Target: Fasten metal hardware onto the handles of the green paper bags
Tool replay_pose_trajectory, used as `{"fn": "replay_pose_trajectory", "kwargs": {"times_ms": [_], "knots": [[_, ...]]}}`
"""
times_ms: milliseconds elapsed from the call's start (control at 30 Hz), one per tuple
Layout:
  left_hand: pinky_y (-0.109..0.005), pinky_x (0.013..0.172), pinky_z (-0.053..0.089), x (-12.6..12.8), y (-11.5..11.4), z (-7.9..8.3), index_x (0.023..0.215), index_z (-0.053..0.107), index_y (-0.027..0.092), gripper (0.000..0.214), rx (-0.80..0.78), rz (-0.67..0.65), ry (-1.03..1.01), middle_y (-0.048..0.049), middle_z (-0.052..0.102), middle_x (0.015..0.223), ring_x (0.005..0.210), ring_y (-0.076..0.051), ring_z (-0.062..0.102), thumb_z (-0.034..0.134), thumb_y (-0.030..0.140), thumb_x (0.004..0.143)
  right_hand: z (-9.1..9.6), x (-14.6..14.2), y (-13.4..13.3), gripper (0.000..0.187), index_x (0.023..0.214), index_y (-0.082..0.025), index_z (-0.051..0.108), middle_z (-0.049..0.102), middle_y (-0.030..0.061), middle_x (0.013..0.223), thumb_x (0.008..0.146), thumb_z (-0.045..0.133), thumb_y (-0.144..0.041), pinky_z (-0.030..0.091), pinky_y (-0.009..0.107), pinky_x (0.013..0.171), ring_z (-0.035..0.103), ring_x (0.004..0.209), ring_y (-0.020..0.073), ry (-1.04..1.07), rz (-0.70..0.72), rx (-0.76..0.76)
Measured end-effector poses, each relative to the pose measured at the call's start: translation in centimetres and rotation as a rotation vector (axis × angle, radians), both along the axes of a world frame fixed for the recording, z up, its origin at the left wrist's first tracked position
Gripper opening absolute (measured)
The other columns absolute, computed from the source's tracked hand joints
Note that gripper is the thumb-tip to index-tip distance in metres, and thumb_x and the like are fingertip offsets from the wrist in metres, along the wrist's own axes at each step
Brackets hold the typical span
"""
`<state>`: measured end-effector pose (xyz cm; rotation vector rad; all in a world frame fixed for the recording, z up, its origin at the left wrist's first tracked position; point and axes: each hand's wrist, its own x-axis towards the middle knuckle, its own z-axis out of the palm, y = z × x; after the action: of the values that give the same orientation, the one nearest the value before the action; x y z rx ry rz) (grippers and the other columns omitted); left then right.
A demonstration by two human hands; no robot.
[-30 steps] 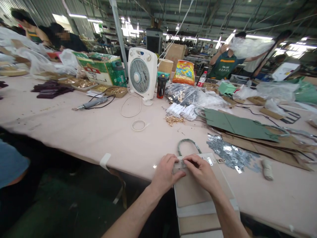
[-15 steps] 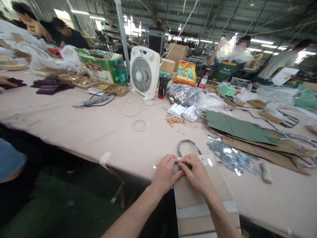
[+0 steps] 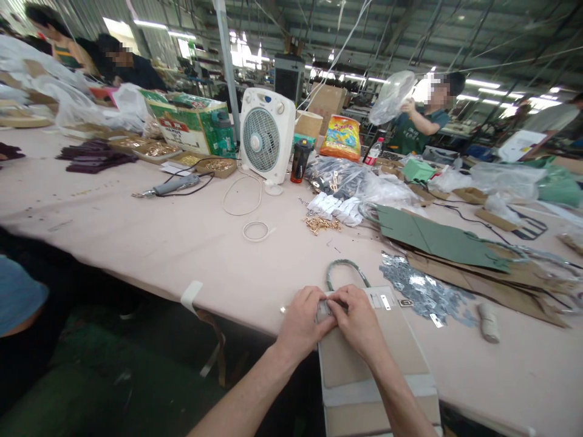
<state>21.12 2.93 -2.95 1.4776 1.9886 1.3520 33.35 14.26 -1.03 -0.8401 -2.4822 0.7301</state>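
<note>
A flat brown paper bag (image 3: 387, 358) lies at the near table edge, its green rope handle (image 3: 346, 270) looping away from me. My left hand (image 3: 303, 321) and my right hand (image 3: 359, 321) meet at the bag's top left corner. Both have their fingers curled and pinched together on a small metal piece there; the piece is mostly hidden. Small silver metal plates (image 3: 385, 300) sit on the bag's top edge just right of my right hand.
A heap of silver plates (image 3: 421, 288) lies right of the bag, with green and brown bag sheets (image 3: 437, 240) behind. Gold fittings (image 3: 321, 223), a white cord ring (image 3: 255, 230), a fan (image 3: 266, 133) and a power tool (image 3: 170, 187) stand farther back. People work at the far side.
My hands have closed in tighter on the bag's top left corner. The person at the back right has lifted a clear plastic bag.
</note>
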Motion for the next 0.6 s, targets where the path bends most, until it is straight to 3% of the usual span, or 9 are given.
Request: {"fn": "replay_pose_trajectory", "kwargs": {"times_ms": [133, 267, 333, 433, 533, 600], "knots": [[-0.039, 0.091, 0.051, 0.0, 0.0, 0.0, 0.103, 0.060, 0.022, 0.031, -0.002, 0.015, 0.010, -0.0037, 0.064, 0.107, 0.103, -0.024, 0.060, 0.080, 0.020, 0.081, -0.5, 0.1, 0.0, 0.004, 0.091, -0.023, 0.066, 0.066, 0.0076, 0.094, 0.092, 0.066, -0.027, 0.048, 0.044, 0.088, 0.060, 0.094, 0.0273, 0.085, -0.018, 0.048], [-0.040, 0.094, 0.054, 0.0, -0.1, 0.1, 0.107, 0.060, 0.023, 0.033, 0.025, 0.010, 0.042, -0.0041, 0.065, 0.111, 0.107, -0.024, 0.062, 0.082, 0.025, 0.082, 0.1, 1.5, -0.5, 0.016, 0.108, -0.024, 0.067, 0.067, 0.0092, 0.108, 0.094, 0.066, -0.032, 0.053, 0.041, 0.086, 0.062, 0.100, 0.0260, 0.222, 0.025, -0.020], [-0.041, 0.098, 0.054, 0.0, -0.3, -0.1, 0.112, 0.060, 0.024, 0.038, 0.028, 0.010, 0.069, -0.0045, 0.065, 0.116, 0.112, -0.025, 0.062, 0.082, 0.025, 0.081, 0.7, 3.4, 0.0, 0.022, 0.116, -0.024, 0.066, 0.066, 0.0100, 0.115, 0.096, 0.065, -0.033, 0.055, 0.038, 0.084, 0.064, 0.099, 0.0235, 0.331, -0.031, -0.050], [-0.046, 0.104, 0.054, -0.1, -0.6, -0.9, 0.123, 0.058, 0.026, 0.046, 0.060, 0.007, 0.150, -0.0059, 0.064, 0.126, 0.119, -0.027, 0.062, 0.080, 0.022, 0.083, 1.2, 7.9, 2.7, 0.026, 0.118, -0.023, 0.067, 0.067, 0.0103, 0.118, 0.097, 0.064, -0.039, 0.054, 0.038, 0.088, 0.065, 0.100, 0.0225, 0.481, -0.282, -0.004], [-0.052, 0.107, 0.053, -0.1, 0.0, -1.6, 0.129, 0.058, 0.027, 0.040, 0.166, 0.002, 0.282, -0.0084, 0.061, 0.133, 0.125, -0.029, 0.060, 0.071, 0.024, 0.091, 1.4, 13.9, 7.9, 0.038, 0.120, -0.021, 0.066, 0.069, 0.0109, 0.116, 0.095, 0.062, -0.049, 0.053, 0.040, 0.091, 0.065, 0.102, 0.0238, 0.584, -0.596, 0.022], [-0.052, 0.107, 0.053, 0.7, 0.9, -1.2, 0.129, 0.059, 0.027, 0.034, 0.248, -0.054, 0.363, -0.0091, 0.062, 0.132, 0.127, -0.029, 0.059, 0.062, 0.021, 0.096, 1.3, 18.1, 11.6, 0.048, 0.120, -0.018, 0.067, 0.069, 0.0131, 0.116, 0.092, 0.061, -0.057, 0.053, 0.041, 0.091, 0.065, 0.103, 0.0257, 0.580, -0.800, 0.058]]}}
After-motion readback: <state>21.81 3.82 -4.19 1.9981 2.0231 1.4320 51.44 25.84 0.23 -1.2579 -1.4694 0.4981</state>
